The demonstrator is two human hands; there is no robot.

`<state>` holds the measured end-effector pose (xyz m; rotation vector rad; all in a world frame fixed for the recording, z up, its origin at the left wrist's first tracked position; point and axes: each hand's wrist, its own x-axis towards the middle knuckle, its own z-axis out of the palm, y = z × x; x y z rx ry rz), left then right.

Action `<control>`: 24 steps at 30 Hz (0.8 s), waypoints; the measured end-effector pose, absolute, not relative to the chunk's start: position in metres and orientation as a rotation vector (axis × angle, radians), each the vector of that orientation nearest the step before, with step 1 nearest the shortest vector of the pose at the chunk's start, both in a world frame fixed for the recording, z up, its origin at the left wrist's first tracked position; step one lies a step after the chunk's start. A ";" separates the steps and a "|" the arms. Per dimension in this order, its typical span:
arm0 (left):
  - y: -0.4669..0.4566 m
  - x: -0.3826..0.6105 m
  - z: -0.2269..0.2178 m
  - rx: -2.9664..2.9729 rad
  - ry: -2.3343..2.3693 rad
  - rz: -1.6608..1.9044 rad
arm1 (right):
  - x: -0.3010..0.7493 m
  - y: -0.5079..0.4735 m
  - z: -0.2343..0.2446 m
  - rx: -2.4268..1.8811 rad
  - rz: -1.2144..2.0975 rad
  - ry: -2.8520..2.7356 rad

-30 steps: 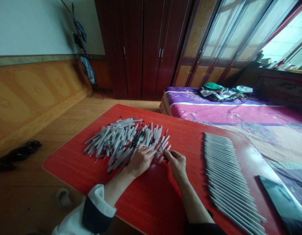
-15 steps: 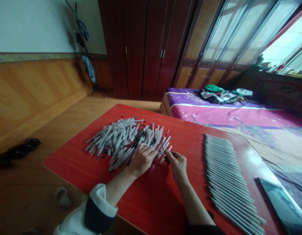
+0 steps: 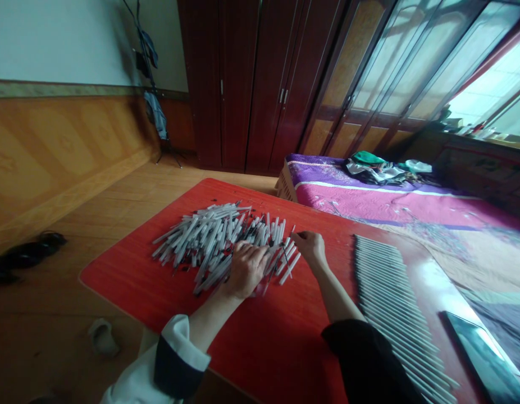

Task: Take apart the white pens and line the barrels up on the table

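Note:
A heap of white pen barrels (image 3: 205, 241), with dark refills and small dark bits mixed in, lies on the red table (image 3: 281, 336). My left hand (image 3: 246, 270) rests knuckles-up on the heap's near right side, fingers curled around a white barrel. My right hand (image 3: 312, 247) reaches to the heap's far right edge, its fingertips pinched together at a small dark piece that I cannot make out. Thin dark refills (image 3: 282, 257) lie between the two hands.
A long row of finished pens (image 3: 386, 297) lies side by side on the table's right part, with a dark phone (image 3: 483, 359) beyond it at the right edge. A bed with a purple cover (image 3: 369, 196) stands behind the table. Dark shoes (image 3: 24, 255) lie on the floor at left.
My right hand has moved away from me, from beside the left hand to the heap's far right edge. My left hand has settled lower onto the pens. The camera has shifted slightly.

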<state>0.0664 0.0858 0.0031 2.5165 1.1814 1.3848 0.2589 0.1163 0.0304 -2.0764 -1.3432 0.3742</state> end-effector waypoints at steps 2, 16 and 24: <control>0.087 0.066 0.002 2.429 1.197 1.419 | 0.261 0.136 0.029 -2.343 0.321 -1.380; 0.094 0.067 -0.007 2.140 1.320 1.554 | 0.253 0.162 0.010 -2.519 0.353 -1.391; 0.097 0.067 -0.014 2.091 1.324 1.523 | 0.249 0.159 0.011 -2.454 0.334 -1.388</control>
